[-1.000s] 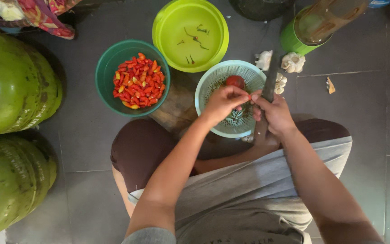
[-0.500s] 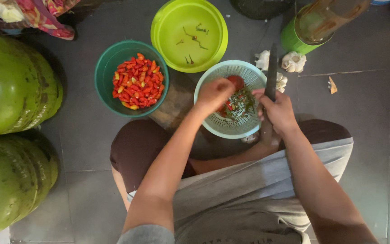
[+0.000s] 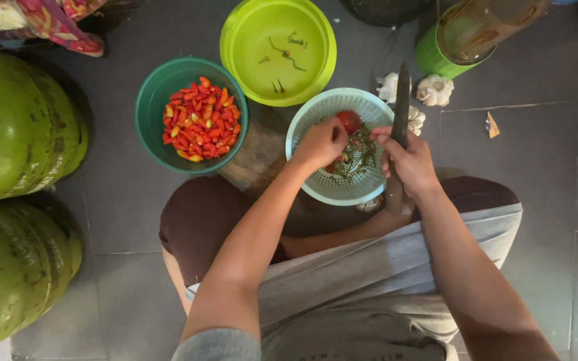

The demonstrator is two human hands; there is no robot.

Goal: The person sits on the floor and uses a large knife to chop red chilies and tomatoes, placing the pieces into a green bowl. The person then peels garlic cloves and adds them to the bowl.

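- left hand (image 3: 320,142) is down inside the pale green perforated basket (image 3: 316,115), fingers curled in over the pile of trimmings; whether it actually pinches something i cannot tell, the fingertips are hidden under the knuckles.
- right hand (image 3: 406,162) sits at the basket's right rim, wrapped around the handle of a knife (image 3: 401,107), the dark blade pointing away from the body, likely kept up and out so the edge stays clear of the other hand.
- inside the basket: one red tomato (image 3: 349,120) at the far side and a heap of green stems and scraps (image 3: 359,154) between the two hands.
- the basket rests right in front of the person's knees, partly over a wooden board (image 3: 259,157), close enough for both hands to reach without stretching.
- to the left, a dark green bowl (image 3: 148,113) full of red chillies (image 3: 199,120), just beside the board.
- beyond it, a lime green bowl (image 3: 235,40) with only a few loose stems in it.
- garlic bulbs (image 3: 434,89) lie on the tiled floor near the knife tip, beside a green-based jar (image 3: 463,40).
- two big green rounded things (image 3: 8,127) crowd the left edge, well apart from the work.
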